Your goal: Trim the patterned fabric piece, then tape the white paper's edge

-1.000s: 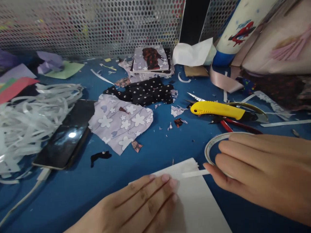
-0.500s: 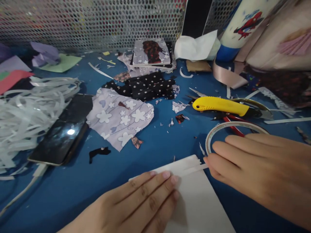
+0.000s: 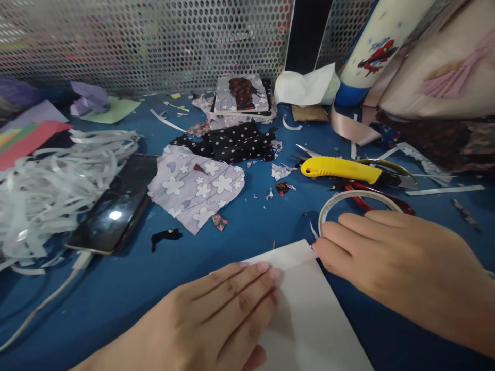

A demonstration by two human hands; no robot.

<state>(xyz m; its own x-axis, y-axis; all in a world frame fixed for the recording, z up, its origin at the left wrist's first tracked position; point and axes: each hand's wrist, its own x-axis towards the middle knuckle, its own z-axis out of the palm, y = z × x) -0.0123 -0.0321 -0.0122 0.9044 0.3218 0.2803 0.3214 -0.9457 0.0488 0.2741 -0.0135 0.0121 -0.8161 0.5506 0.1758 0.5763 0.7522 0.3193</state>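
Note:
A white sheet or board (image 3: pixel 317 314) lies at the bottom centre, with a strip of tape along its upper edge. My left hand (image 3: pixel 228 309) rests flat on it, fingers stretched out over the upper edge. At the sheet's upper right corner, my right hand (image 3: pixel 379 257) has its fingers curled round a roll of tape (image 3: pixel 328 202), and its fingertips touch the end of the strip. Part of the roll is hidden by this hand. Just behind the roll lie a yellow cutter (image 3: pixel 340 170) and a red-handled tool (image 3: pixel 358 205).
A phone (image 3: pixel 116 206) with a cable and a heap of white paper strips (image 3: pixel 58 190) lie left. Flowered fabric (image 3: pixel 201 185), black dotted fabric (image 3: pixel 240 142) and stacked squares (image 3: pixel 242 94) sit mid-table. A bottle (image 3: pixel 371 56) stands back right before the mesh panel (image 3: pixel 154 46).
My right hand has drawn in close to the sheet's corner with the tape roll; the strip that stretched past the edge now ends there. The view has shifted slightly. My left hand stays on the sheet.

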